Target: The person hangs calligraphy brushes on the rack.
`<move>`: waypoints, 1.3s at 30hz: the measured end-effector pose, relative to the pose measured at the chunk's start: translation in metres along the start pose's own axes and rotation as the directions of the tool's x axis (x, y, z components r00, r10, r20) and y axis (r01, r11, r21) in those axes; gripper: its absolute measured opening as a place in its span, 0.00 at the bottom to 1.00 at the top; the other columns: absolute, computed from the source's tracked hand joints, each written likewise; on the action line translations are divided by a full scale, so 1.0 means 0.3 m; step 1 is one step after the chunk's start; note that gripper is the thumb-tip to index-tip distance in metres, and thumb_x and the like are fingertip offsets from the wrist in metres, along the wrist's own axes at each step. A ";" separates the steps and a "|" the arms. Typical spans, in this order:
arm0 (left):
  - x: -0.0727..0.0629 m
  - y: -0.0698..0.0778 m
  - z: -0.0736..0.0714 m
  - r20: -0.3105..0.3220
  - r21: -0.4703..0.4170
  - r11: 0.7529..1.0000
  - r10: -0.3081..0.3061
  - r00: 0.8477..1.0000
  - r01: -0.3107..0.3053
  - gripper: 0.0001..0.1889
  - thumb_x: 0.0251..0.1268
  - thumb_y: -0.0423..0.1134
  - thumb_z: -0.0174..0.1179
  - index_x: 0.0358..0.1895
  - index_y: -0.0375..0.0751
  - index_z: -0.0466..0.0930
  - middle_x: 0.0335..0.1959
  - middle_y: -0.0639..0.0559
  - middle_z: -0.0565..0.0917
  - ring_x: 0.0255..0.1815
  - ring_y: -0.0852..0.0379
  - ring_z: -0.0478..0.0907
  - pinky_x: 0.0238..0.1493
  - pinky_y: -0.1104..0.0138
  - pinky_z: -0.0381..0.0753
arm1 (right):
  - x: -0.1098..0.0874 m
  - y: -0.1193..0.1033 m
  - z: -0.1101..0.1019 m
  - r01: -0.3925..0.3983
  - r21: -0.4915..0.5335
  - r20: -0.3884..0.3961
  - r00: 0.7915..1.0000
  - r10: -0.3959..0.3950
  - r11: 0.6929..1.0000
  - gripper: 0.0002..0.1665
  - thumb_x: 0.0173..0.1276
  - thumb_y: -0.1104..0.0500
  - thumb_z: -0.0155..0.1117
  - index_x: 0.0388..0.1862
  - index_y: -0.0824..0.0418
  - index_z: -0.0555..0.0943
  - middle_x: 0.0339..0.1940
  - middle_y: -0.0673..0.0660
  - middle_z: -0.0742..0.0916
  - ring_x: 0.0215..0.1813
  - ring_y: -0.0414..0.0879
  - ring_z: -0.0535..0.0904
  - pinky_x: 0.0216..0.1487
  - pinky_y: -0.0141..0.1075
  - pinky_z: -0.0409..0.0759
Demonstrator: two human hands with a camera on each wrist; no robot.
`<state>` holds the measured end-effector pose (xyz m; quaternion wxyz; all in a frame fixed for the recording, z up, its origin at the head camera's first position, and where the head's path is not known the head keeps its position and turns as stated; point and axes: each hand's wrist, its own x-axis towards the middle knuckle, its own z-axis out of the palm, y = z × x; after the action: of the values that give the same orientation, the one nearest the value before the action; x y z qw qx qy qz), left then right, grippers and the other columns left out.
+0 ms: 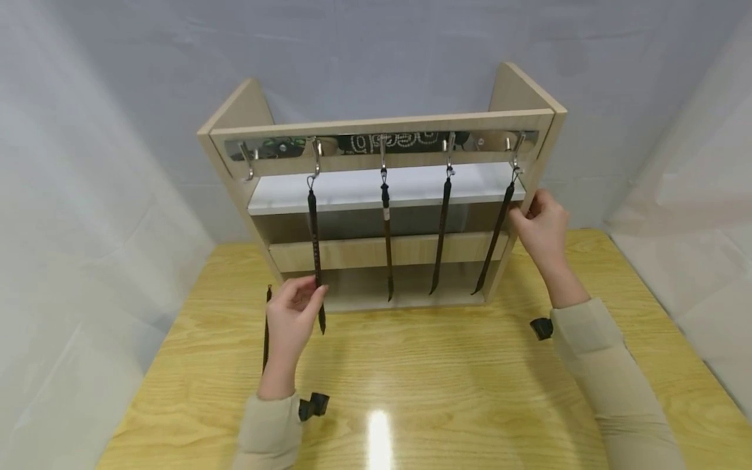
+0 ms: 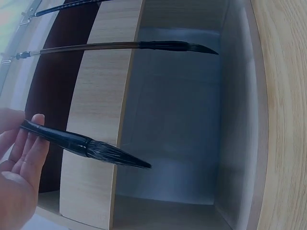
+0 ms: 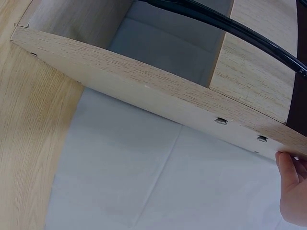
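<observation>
My left hand (image 1: pixel 292 320) pinches the lower part of a dark calligraphy brush (image 1: pixel 314 228), which hangs by its loop from the second hook from the left. In the left wrist view its black bristles (image 2: pixel 117 155) point away from the fingers. To the right hang three more brushes: one with a pale band (image 1: pixel 387 241), a dark one (image 1: pixel 442 235) and another dark one (image 1: pixel 495 238). At the wooden rack's (image 1: pixel 382 124) right side panel, my right hand (image 1: pixel 543 232) grips the edge with bent fingers. Some of its fingertips are hidden.
The leftmost hook (image 1: pixel 245 160) holds no brush. A thin dark stick-like thing (image 1: pixel 267 326) lies on the wooden table (image 1: pixel 435 385), partly behind my left wrist. Pale sheets (image 1: pixel 106 196) surround the table. Black wrist cameras (image 1: pixel 542 328) sit by both sleeves.
</observation>
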<state>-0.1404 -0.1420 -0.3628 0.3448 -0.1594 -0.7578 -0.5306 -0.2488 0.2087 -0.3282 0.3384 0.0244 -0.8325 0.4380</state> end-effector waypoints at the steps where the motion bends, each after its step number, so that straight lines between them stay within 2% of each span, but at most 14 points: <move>1: 0.000 -0.001 0.002 0.001 0.001 1.000 -0.002 1.000 0.002 0.08 0.45 0.17 0.59 0.32 0.20 0.76 0.26 0.35 0.77 0.28 0.65 0.74 0.28 0.80 0.76 | 0.000 0.001 0.000 0.000 -0.001 0.000 1.000 0.000 1.000 0.09 0.54 0.66 0.54 0.33 0.72 0.76 0.24 0.64 0.81 0.23 0.34 0.69 0.23 0.22 0.65; 9: 0.004 -0.012 0.007 -0.002 0.011 1.000 -0.019 1.000 0.019 0.08 0.46 0.18 0.59 0.32 0.18 0.75 0.26 0.34 0.77 0.28 0.64 0.75 0.28 0.80 0.76 | -0.001 0.003 0.000 -0.014 -0.010 -0.001 1.000 0.014 1.000 0.09 0.54 0.65 0.55 0.33 0.70 0.76 0.25 0.64 0.82 0.24 0.32 0.70 0.23 0.21 0.66; 25: 0.026 0.006 0.002 0.027 -0.009 0.997 -0.075 0.997 0.075 0.07 0.48 0.19 0.58 0.33 0.18 0.75 0.28 0.34 0.77 0.29 0.66 0.75 0.30 0.79 0.77 | -0.002 0.007 -0.002 -0.004 -0.003 -0.007 1.000 0.004 1.000 0.09 0.54 0.65 0.55 0.33 0.70 0.76 0.24 0.63 0.81 0.22 0.36 0.70 0.22 0.23 0.65; 34: 0.029 0.010 0.008 0.032 0.012 0.994 -0.105 0.994 0.105 0.08 0.48 0.19 0.58 0.34 0.19 0.75 0.29 0.34 0.77 0.30 0.65 0.75 0.30 0.79 0.76 | 0.000 0.007 -0.002 -0.003 -0.018 -0.004 1.000 0.003 1.000 0.10 0.54 0.64 0.55 0.34 0.70 0.77 0.25 0.64 0.82 0.23 0.35 0.70 0.22 0.22 0.65; 39: 0.026 -0.015 0.015 0.026 0.022 0.995 -0.096 0.995 0.096 0.08 0.48 0.19 0.59 0.34 0.19 0.75 0.29 0.34 0.77 0.29 0.64 0.75 0.29 0.79 0.76 | 0.001 0.009 -0.001 0.003 -0.009 -0.003 1.000 -0.003 1.000 0.11 0.54 0.64 0.56 0.34 0.70 0.77 0.25 0.64 0.82 0.23 0.36 0.70 0.22 0.23 0.65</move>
<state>-0.1504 -0.1405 -0.3615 0.3100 -0.1264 -0.7747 -0.5365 -0.2498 0.2107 -0.3297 0.3403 0.0237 -0.8340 0.4336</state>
